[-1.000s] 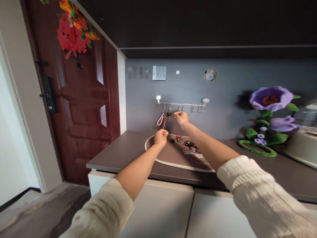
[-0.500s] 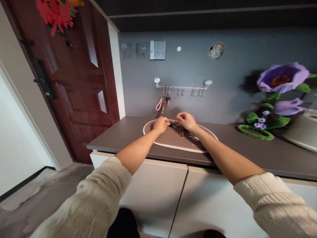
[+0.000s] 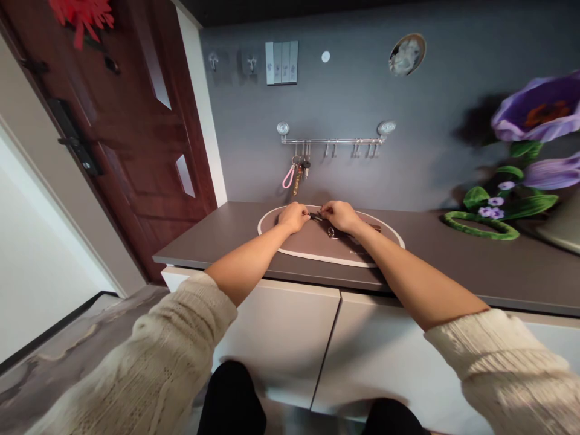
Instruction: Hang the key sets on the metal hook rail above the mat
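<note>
Pinching a small dark metal key with a black head (image 3: 314, 215) between the thumb and fingertips of the left hand (image 3: 293, 217), low over a brown oval mat (image 3: 312, 246) with a pale rim. Bending the fingers of the right hand (image 3: 342, 216) down at the key's other end; cannot tell whether gripping there or merely touching. Can see a round silver metal ring (image 3: 329, 232) on the mat, just below the right fingertips. Above, on the grey wall (image 3: 357, 181), can make out a clear rail with hooks (image 3: 333, 142), bearing a pink loop strap (image 3: 290, 174) and a dark strap with gold lettering (image 3: 296, 181) near the left end. Farther right, can see a purple plush flower with green leaves (image 3: 539, 115) on the dark grey countertop (image 3: 439, 260), and at far left a dark red panelled door (image 3: 136, 151).
</note>
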Demonstrator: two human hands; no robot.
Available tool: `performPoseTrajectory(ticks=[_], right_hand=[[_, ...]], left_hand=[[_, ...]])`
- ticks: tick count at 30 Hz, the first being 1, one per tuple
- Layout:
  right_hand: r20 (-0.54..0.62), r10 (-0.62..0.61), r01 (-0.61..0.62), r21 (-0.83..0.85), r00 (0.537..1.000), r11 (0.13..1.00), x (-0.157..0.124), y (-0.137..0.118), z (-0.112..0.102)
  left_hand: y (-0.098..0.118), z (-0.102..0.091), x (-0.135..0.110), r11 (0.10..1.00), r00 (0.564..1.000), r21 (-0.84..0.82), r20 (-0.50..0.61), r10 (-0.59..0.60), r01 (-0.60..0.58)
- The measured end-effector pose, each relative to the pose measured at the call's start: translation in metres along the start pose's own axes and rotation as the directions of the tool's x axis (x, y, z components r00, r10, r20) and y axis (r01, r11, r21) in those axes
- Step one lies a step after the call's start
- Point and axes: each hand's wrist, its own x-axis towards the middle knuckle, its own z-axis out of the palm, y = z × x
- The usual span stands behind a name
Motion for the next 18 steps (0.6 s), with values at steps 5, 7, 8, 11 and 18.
performPoseTrajectory(ticks=[5,7,8,11,18], right_hand=[[0.007,-0.01,0.01,0.017,1.0,1.0,-0.0014,-0.0022,-0.0001],[0.006,-0.008,0.008,0.011,1.0,1.0,-0.0019,-0.003,-0.0001],[0.005,-0.008,0.008,0.007,1.0,1.0,-0.0022,-0.0032,0.0],[0.012,-0.01,0.01,0.007,1.0,1.0,-0.0029,-0.0031,0.0002],[0.022,0.002,-0.003,0.004,1.0,1.0,-0.0044,-0.0054,-0.0015]], left_hand=[[-0.0055,0.004,0.0036,1.0,1.0,-0.005,-0.029,0.009,-0.009],[-0.0071,0.005,0.0047,1.0,0.999,-0.012,-0.043,0.009,-0.009],[-0.0076,0.0052,0.005,1.0,0.999,-0.016,-0.051,0.013,-0.014],[-0.0075,0.005,0.0048,0.999,0.997,-0.033,-0.075,0.037,-0.04],[-0.0041,0.0013,0.0011,0.996,0.993,-0.083,-0.116,0.032,-0.041]])
